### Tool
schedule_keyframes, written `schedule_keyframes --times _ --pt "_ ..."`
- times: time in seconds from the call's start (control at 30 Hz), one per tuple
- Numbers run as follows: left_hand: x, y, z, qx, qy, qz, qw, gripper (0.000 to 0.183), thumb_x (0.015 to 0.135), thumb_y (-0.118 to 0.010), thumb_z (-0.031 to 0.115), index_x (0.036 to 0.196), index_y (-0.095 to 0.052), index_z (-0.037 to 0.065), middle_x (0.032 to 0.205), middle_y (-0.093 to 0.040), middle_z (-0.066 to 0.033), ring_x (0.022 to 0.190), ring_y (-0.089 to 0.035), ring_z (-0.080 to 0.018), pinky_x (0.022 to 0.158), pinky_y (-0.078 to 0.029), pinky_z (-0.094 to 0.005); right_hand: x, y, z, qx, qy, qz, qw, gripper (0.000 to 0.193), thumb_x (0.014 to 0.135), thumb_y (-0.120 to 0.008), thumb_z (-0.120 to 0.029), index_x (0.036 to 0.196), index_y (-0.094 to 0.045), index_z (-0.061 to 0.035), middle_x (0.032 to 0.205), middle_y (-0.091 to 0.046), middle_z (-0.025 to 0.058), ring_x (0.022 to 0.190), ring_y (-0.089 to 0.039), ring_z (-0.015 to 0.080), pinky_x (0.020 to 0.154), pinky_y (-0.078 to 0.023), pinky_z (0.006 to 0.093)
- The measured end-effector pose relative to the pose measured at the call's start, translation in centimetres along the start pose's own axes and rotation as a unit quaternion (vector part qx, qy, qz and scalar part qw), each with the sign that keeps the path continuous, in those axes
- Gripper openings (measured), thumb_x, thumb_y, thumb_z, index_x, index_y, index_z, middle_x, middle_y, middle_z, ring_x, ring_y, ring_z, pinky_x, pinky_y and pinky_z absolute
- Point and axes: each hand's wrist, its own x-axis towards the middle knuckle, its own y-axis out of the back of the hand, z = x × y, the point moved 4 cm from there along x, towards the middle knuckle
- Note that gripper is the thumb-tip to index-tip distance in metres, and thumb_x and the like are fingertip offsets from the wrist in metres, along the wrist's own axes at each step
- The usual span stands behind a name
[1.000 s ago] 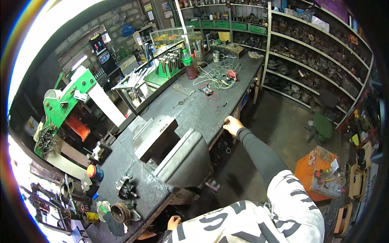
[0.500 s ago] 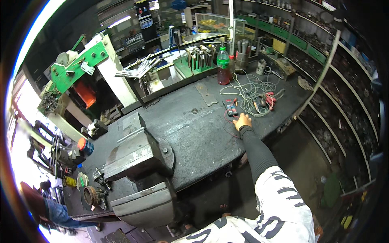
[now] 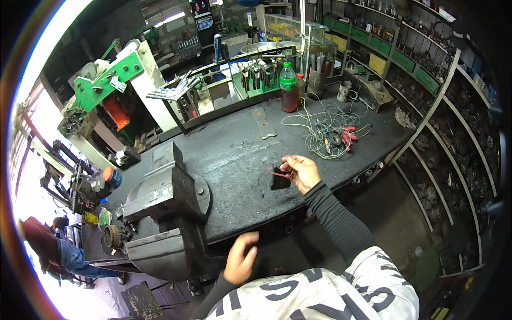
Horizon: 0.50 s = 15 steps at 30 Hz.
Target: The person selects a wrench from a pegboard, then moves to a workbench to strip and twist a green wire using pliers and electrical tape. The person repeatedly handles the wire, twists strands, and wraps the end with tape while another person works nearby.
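Observation:
My right hand (image 3: 303, 173) is above the bench's front half, its fingers closed round a thin red test lead (image 3: 278, 173). Just beside those fingers is the small multimeter (image 3: 279, 180), showing a dark side; I cannot tell whether it hangs or touches the bench. A thin dark wire loops left of it. My left hand (image 3: 241, 258) is in front of the bench edge, right of the large metal vise (image 3: 165, 194), with thumb and fingers apart and nothing in it. Farther right lies a tangle of pale wires (image 3: 333, 128) with red clips (image 3: 349, 136).
A bottle of red liquid (image 3: 288, 90) stands behind the wires, near a flat metal plate (image 3: 263, 123). Hammers hang on a rack (image 3: 258, 74) at the back. Shelves of parts (image 3: 453, 141) line the right side. Another person (image 3: 74, 256) is at far left.
My right hand has lifted off the bench and moved left, taking the multimeter by its lead away from the wire tangle. My left hand has come into view at the bottom.

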Motion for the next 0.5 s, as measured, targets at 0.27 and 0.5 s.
schedule_keyframes --times 0.27,0.5 --pt "13.8 -5.1 7.8 0.477 -0.223 0.1 0.844 0.044 0.074 -0.069 0.02 0.113 -0.055 0.007 0.112 -0.057 -0.0081 0.118 -0.048 -0.0291 0.101 -0.015 -0.0696 -6.2 -4.4 -1.3 0.184 -0.008 -0.004 0.983 0.013 0.091 -0.059 -0.017 0.095 -0.062 -0.0046 0.084 -0.066 0.0059 0.078 -0.061 0.014 0.068 -0.048 0.0269" --pt "16.5 -6.2 4.2 0.318 -0.242 0.037 0.916 0.019 0.075 -0.064 0.004 0.094 -0.06 0.005 0.082 -0.058 -0.0097 0.085 -0.057 -0.0303 0.085 -0.041 -0.0457 -5.8 -2.8 -2.6 0.236 -0.022 0.115 0.965 0.016 0.091 -0.053 -0.015 0.1 -0.061 -0.0041 0.085 -0.062 0.0044 0.068 -0.053 0.0124 0.062 -0.045 0.0261"
